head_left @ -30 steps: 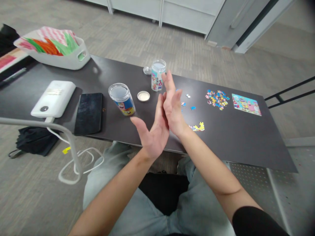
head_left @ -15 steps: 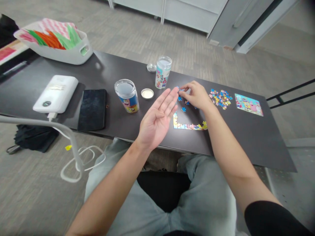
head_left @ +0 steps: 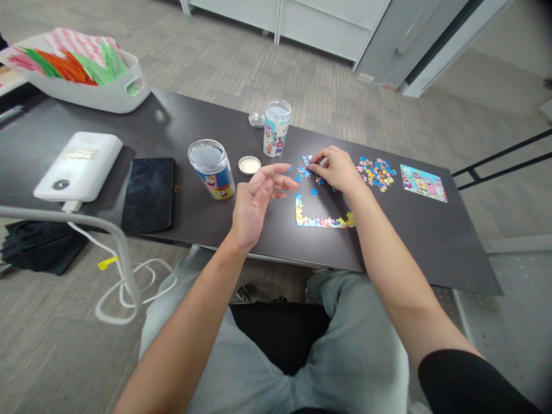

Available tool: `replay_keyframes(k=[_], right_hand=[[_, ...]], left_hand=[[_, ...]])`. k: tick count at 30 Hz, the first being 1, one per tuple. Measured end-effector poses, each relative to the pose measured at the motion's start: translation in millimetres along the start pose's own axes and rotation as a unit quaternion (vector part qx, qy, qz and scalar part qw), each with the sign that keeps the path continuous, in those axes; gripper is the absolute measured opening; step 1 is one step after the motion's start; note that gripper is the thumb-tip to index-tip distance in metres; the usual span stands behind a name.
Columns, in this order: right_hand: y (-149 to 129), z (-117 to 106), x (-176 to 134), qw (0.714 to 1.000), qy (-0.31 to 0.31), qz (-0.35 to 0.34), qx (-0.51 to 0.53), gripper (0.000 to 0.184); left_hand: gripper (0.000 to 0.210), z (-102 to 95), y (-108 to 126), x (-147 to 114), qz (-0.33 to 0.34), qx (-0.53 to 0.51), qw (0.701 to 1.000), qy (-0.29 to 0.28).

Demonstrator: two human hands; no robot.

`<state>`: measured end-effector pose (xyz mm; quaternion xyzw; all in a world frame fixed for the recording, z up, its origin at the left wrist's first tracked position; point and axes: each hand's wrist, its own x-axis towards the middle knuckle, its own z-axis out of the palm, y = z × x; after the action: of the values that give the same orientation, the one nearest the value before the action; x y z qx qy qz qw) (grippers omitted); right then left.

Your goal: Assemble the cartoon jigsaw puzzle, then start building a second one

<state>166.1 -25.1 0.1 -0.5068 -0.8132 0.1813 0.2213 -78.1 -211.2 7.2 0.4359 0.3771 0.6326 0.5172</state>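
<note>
My right hand [head_left: 335,168] reaches over a loose group of jigsaw pieces [head_left: 306,160], its thumb and forefinger pinched on a small blue puzzle piece. To its left, my left hand [head_left: 261,198] hovers above the table, fingers apart and holding nothing. Joined edge pieces [head_left: 323,222] form an L-shaped corner of a puzzle on the near side, partly covered at the right by my right forearm. A single blue piece [head_left: 314,192] lies just above that border. Farther right is a pile of mixed pieces [head_left: 376,172], and beyond it a printed picture card [head_left: 424,183].
A blue-labelled clear canister [head_left: 214,171] stands left of my left hand, another canister [head_left: 276,128] farther back. Their metal lids [head_left: 249,165] lie nearby. A black phone [head_left: 149,195], a white power bank [head_left: 79,167] with its cable, and a white basket [head_left: 99,98] occupy the left.
My left hand has drawn back left from the loose pieces, turning from a flat upturned palm to loosely curled fingers. My right hand stays at the loose pieces. The view has shifted slightly.
</note>
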Motion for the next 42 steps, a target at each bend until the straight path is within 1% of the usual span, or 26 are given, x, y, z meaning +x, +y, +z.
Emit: replay_keyframes(k=[2,3,5,7,11,15,18,21,23,27,29,33,36,39,42], right_hand=[[-0.8,-1.5,-0.2,1.000,-0.001,0.010,0.001,0.016],[-1.5,-2.2,-0.3,1.000,-0.004,0.013,0.003,0.018],[-3.2,-3.3,-0.9,1.000,-0.013,0.016,0.010,0.020],[-4.8,-3.8,-2.2,0.999,-0.020,0.022,0.021,0.022],[-7.0,-2.2,-4.5,0.997,-0.032,0.032,0.062,0.024],[-5.5,-4.8,-4.9,0.994,-0.041,0.012,0.096,0.020],[0.5,-16.6,-12.7,0.987,-0.034,-0.007,0.157,0.019],[10.7,-33.8,-34.6,0.963,-0.010,-0.014,0.270,0.015],[18.6,-44.9,-54.6,0.947,-0.004,0.006,0.321,0.023],[34.1,-61.2,-89.1,0.932,-0.010,0.062,0.358,0.048],[41.2,-66.1,-99.0,0.929,-0.010,0.079,0.361,0.056],[52.6,-72.2,-110.3,0.934,-0.004,0.088,0.345,0.066],[56.9,-76.8,-117.9,0.931,-0.029,0.094,0.352,0.064],[55.6,-80.3,-123.1,0.923,-0.052,0.104,0.366,0.054],[50.6,-79.7,-122.7,0.925,-0.083,0.103,0.355,0.044]], left_hand=[[0.035,-1.5,-2.1,2.0,0.013,0.102,0.995,0.006],[0.029,-2.3,-3.2,2.9,0.025,0.156,0.987,0.004],[0.023,-3.7,-5.3,4.1,0.050,0.238,0.970,-0.004],[0.022,-4.9,-7.5,4.9,0.068,0.283,0.957,-0.016],[0.024,-7.4,-13.9,7.4,0.080,0.313,0.946,-0.028],[0.027,-12.4,-22.7,12.6,0.068,0.318,0.945,-0.028],[0.026,-16.2,-27.0,17.3,0.050,0.332,0.941,-0.029],[0.022,-17.7,-25.7,21.8,0.058,0.352,0.933,-0.042],[0.020,-16.7,-21.8,24.4,0.080,0.362,0.927,-0.048],[0.020,-10.3,-11.3,29.9,0.116,0.376,0.918,-0.050],[0.021,-6.3,-6.8,33.8,0.117,0.396,0.909,-0.054],[0.027,-1.0,-1.8,45.2,0.092,0.471,0.874,-0.069],[0.025,-1.7,-2.0,55.7,0.080,0.489,0.866,-0.061],[0.026,-5.6,-3.0,63.3,0.069,0.503,0.861,-0.038],[0.031,-10.4,-3.2,65.6,0.067,0.535,0.842,-0.021]])
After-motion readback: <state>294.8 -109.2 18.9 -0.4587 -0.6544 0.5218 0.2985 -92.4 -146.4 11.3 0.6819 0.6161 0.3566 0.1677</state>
